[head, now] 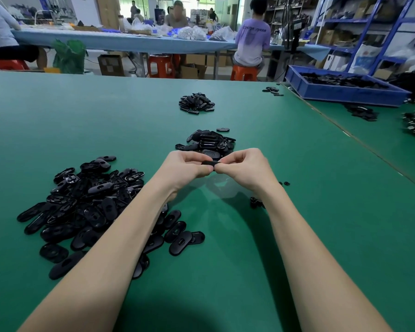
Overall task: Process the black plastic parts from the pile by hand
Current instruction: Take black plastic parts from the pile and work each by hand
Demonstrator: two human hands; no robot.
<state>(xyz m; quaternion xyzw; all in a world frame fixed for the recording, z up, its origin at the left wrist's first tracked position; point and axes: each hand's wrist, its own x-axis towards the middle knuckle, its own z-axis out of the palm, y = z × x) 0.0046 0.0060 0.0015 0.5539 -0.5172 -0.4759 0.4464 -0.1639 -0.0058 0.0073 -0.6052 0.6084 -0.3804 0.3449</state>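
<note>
Now both hands meet above the green table [297, 164], in the middle of the view. The left hand [185, 167] and the right hand [243, 167] each pinch one end of a single black plastic part [210, 163], with fingers curled around it and thumbs close together. The part is held in the air, just in front of a small pile [209, 142] of the same parts. It is mostly covered by the fingers, so its shape I cannot tell well; it seems to be turned on edge.

The big pile [89, 202] of black oval parts lies on the table at the left, partly under the left forearm. Another small heap [196, 103] sits further away, well apart from the hands. A few loose black pieces [255, 202] lie near the right wrist.

At the far right a blue tray [345, 92] holds more dark parts. Behind, people sit on orange stools [243, 72] at a long table with a blue cover [120, 41], and blue shelves [369, 27] stand on the right.
</note>
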